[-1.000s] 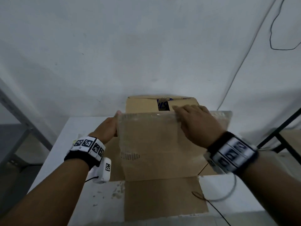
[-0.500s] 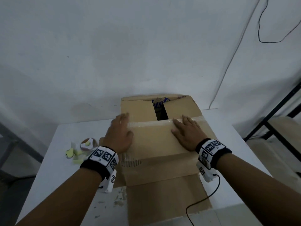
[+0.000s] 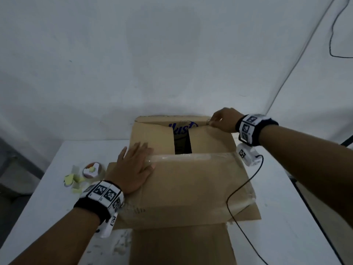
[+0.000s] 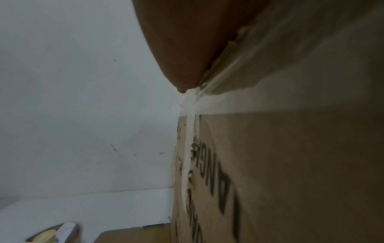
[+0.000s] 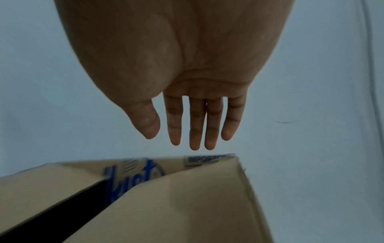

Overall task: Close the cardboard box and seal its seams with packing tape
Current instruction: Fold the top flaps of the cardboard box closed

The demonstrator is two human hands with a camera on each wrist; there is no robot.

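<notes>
Here the cardboard box (image 3: 191, 186) lies under the flat left hand (image 3: 131, 169).

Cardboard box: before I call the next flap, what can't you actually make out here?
- Contents of the cardboard box: head view shows only a dark gap between the flaps.
- Left hand fingers: left wrist view is filled by the palm.
- Right hand contact with the far flap: head view unclear; right wrist view shows fingers above it.

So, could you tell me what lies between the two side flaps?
In the head view, a dark open gap separates the left flap from the right flap.
</notes>
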